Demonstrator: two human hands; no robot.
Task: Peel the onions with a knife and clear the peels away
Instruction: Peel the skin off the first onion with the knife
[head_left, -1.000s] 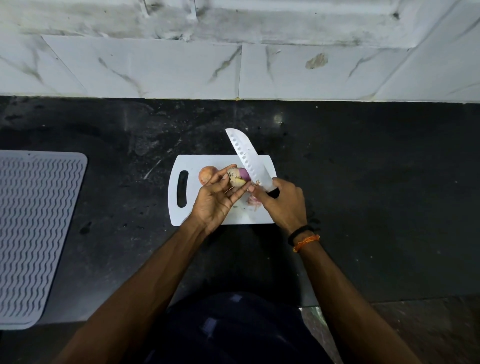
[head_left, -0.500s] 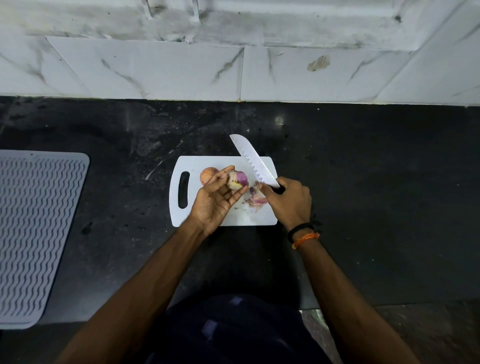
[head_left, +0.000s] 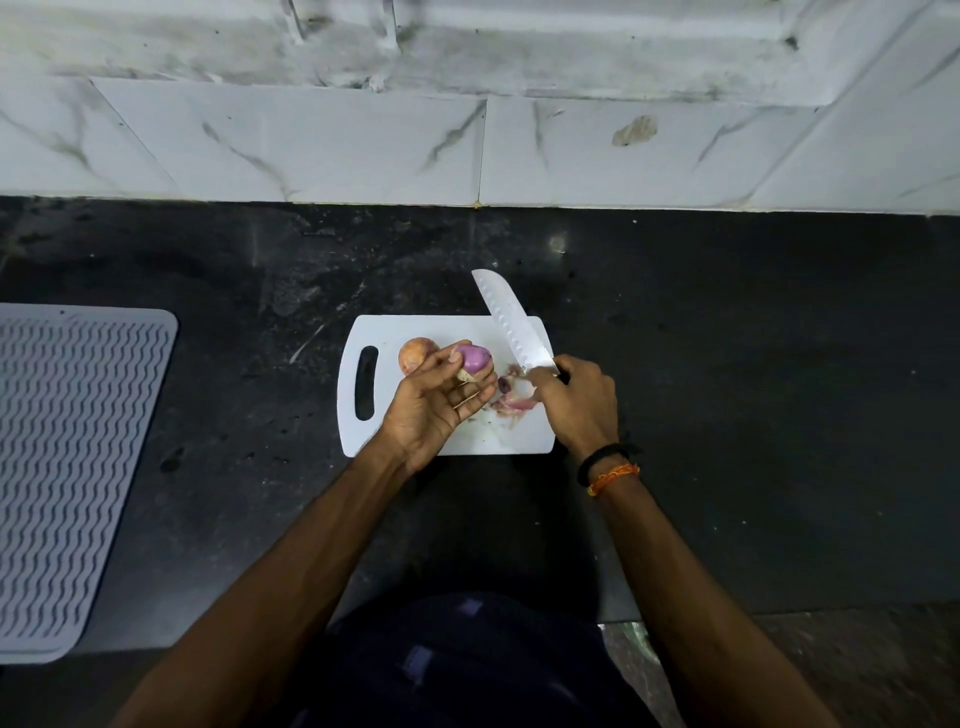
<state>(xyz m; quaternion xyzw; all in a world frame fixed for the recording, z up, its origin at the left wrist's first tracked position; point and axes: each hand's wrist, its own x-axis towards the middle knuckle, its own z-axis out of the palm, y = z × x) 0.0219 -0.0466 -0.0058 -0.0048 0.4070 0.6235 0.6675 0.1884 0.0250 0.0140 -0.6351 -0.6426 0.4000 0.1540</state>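
A white cutting board (head_left: 447, 332) with a handle slot lies on the black counter. My left hand (head_left: 434, 400) holds a partly peeled purple onion (head_left: 475, 358) above the board's middle. An unpeeled brown onion (head_left: 415, 353) sits on the board just left of it. My right hand (head_left: 574, 402) grips the handle of a wide-bladed knife (head_left: 511, 322), whose blade points up and to the left, a little apart from the held onion. Pinkish peel scraps (head_left: 511, 397) lie on the board between my two hands.
A grey ribbed drying mat (head_left: 67, 457) covers the counter at the far left. White marble tiles (head_left: 332, 145) form the wall behind. The dark counter (head_left: 753, 389) stretches to the right of the board. Its front edge runs below my arms.
The knife blade has come away from the onion and moved right. More peel scraps lie on the board. My left hand has turned the onion, showing more purple flesh.
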